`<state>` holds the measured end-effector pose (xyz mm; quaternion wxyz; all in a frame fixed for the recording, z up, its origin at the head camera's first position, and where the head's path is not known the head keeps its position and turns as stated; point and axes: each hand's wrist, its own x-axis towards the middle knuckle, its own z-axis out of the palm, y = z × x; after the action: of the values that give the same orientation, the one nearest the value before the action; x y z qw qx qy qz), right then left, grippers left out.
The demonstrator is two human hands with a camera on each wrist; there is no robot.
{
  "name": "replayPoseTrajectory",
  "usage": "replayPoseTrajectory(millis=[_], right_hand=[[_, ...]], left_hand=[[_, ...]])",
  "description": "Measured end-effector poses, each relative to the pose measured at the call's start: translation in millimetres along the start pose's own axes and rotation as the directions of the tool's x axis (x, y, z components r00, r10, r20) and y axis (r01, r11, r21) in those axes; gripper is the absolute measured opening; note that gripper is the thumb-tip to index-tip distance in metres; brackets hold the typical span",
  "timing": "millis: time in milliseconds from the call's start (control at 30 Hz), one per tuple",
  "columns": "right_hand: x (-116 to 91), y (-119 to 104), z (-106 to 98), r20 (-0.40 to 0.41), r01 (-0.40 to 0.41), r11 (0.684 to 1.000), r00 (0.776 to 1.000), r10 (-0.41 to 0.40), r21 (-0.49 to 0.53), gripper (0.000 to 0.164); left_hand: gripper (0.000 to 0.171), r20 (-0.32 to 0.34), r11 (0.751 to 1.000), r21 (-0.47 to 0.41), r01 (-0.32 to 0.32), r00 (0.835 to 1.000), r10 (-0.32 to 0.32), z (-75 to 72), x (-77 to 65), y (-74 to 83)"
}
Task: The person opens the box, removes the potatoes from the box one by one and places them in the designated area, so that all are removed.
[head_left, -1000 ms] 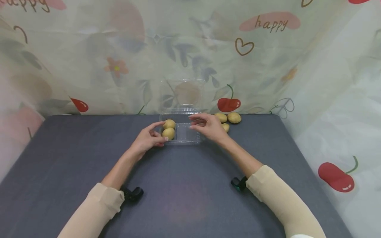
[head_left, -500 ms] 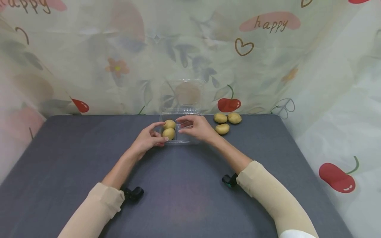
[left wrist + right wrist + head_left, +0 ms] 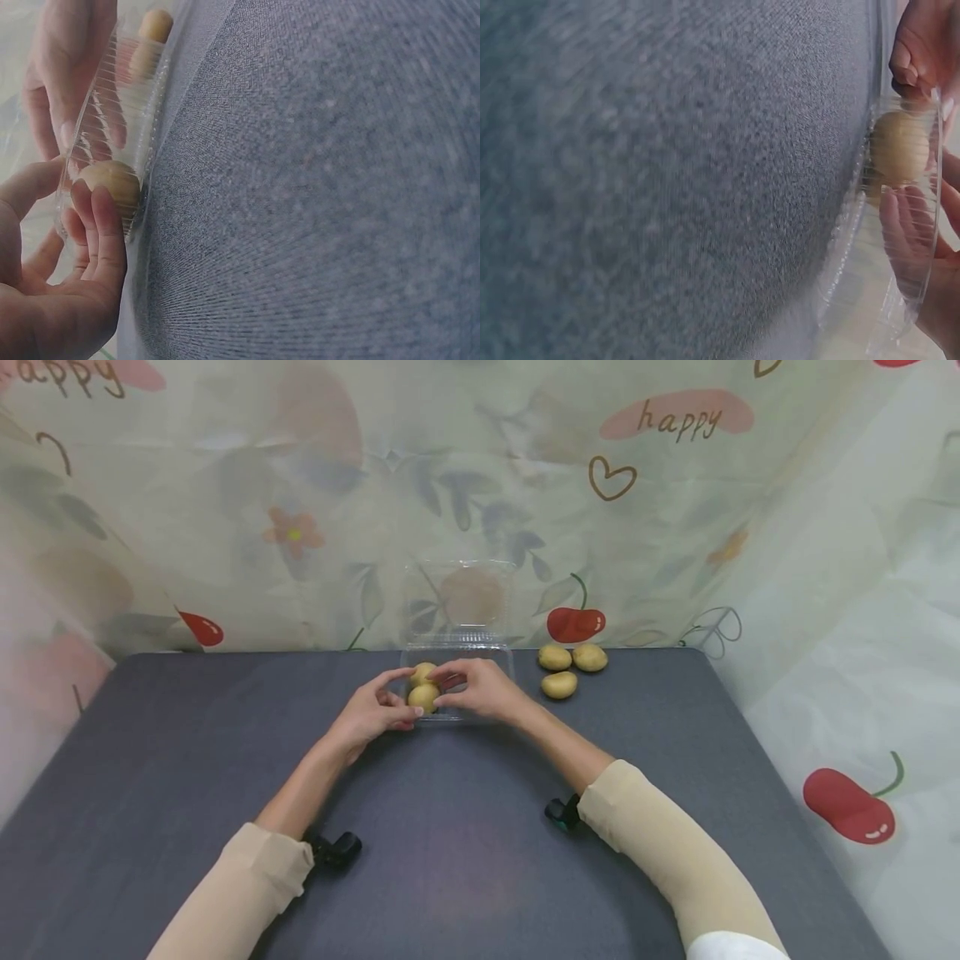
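Left-hand grip (image 3: 367, 714) spans the nine o'clock end of a clear plastic container (image 3: 452, 719), with twelve o'clock pointing away from the person: index finger near ten, thumb near eight, the two spread apart and holding that end between them. Right-hand grip (image 3: 483, 689) reaches over the container from four o'clock, thumb and fingers parted and gently bent, closed round nothing; its tips lie at the three o'clock side of two potatoes, and whether every tip touches cannot be told. Those potatoes sit side by side in the container's nine o'clock end, the front potato (image 3: 423, 697) at six o'clock of the rear potato (image 3: 422, 673), which the right fingers partly cover. At twelve o'clock the hinged lid (image 3: 472, 597) stands raised before a patterned cloth (image 3: 300, 443). Three loose potatoes lie on the grey desk (image 3: 465, 827) at three o'clock of the container: one at ten (image 3: 555, 657), one at two (image 3: 590, 657) and one at seven (image 3: 558, 685) within their small cluster.
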<state>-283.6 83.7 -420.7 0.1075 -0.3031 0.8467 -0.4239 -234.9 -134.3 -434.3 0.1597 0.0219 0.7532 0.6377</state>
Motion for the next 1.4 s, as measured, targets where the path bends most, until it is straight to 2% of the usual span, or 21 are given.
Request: replayPoseTrajectory(millis=[500, 800, 1033, 1400], right_hand=[[4.8, 0.7, 5.4, 0.033, -0.015, 0.989, 0.999, 0.020, -0.147, 0.040], [7.9, 0.4, 6.3, 0.074, -0.076, 0.988, 0.993, 0.086, -0.133, 0.038], [10.8, 0.2, 8.7, 0.111, -0.085, 0.985, 0.989, 0.102, -0.150, 0.039], [8.8, -0.1, 9.0, 0.054, -0.076, 0.983, 0.995, 0.086, -0.166, 0.039]], left_hand=[[0.071, 0.015, 1.000, -0.011, -0.002, 1.000, 0.002, -1.3, 1.3, -0.6], [0.070, 0.015, 1.000, -0.018, 0.007, 1.000, -0.007, -1.4, 1.4, -0.7], [0.069, 0.016, 1.000, -0.026, 0.008, 1.000, -0.007, -2.0, 0.6, 0.0], [0.069, 0.006, 1.000, -0.020, 0.010, 1.000, -0.010, -1.2, 0.7, -0.1]])
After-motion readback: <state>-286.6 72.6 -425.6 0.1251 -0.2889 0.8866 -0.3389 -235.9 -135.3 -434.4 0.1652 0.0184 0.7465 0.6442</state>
